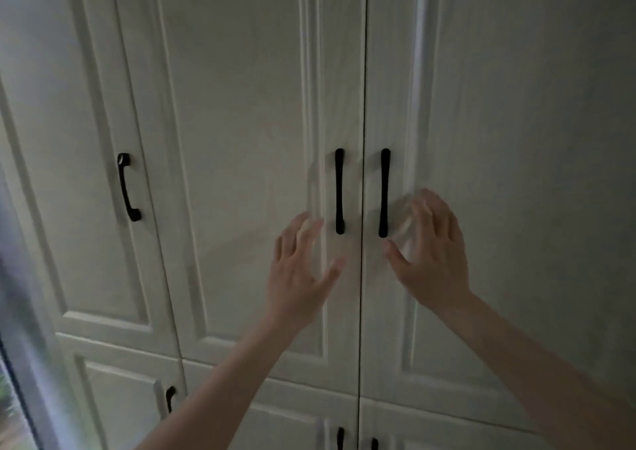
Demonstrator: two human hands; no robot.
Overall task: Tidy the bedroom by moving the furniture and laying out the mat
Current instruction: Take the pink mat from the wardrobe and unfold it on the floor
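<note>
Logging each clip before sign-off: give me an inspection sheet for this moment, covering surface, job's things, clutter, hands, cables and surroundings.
Surface: white panelled wardrobe doors, shut; no table or floor in view.
Job's things: no mat or loose furniture seen; two black handles flank the centre seam.
Clutter: nothing seen.
Hands: left hand and right hand both open with fingers spread, just below the two handles, gripping neither; contact with the doors cannot be told through the blur.
Cables: nothing seen.
Surroundings: third handle on the left door; lower doors with handles beneath; window edge at far left; dim light.
</note>
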